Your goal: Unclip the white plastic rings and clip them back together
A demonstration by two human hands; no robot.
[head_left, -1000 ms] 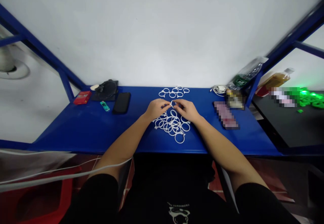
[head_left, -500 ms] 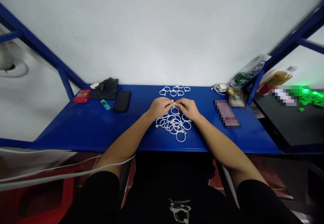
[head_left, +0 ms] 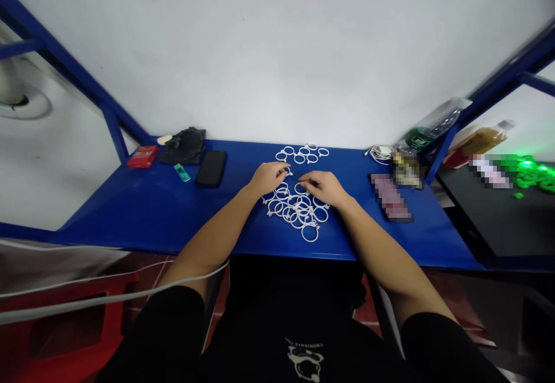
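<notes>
My left hand (head_left: 269, 178) is closed in a pinch at a white plastic ring (head_left: 289, 172), part of which its fingers cover. To the right, my right hand (head_left: 324, 186) has thumb and fingers drawn together at the upper edge of another white ring (head_left: 298, 189). Below both hands lies a heap of overlapping white rings (head_left: 309, 233), each with a small clip-like tab. Farther back, near the wall, a smaller group of white rings (head_left: 299, 158) rests on the blue table (head_left: 247, 233).
On the left are a black phone (head_left: 211, 169), a teal lighter (head_left: 182, 173), a red box (head_left: 143, 156) and a black bag (head_left: 184, 145). Right of my hands lie a white cable with charger (head_left: 380, 153), blurred-out items and a plastic bottle (head_left: 433, 126) by the blue frame.
My hands have come apart from where they met above the heap. The left has moved left with a white ring; the right has lowered slightly to another ring.
</notes>
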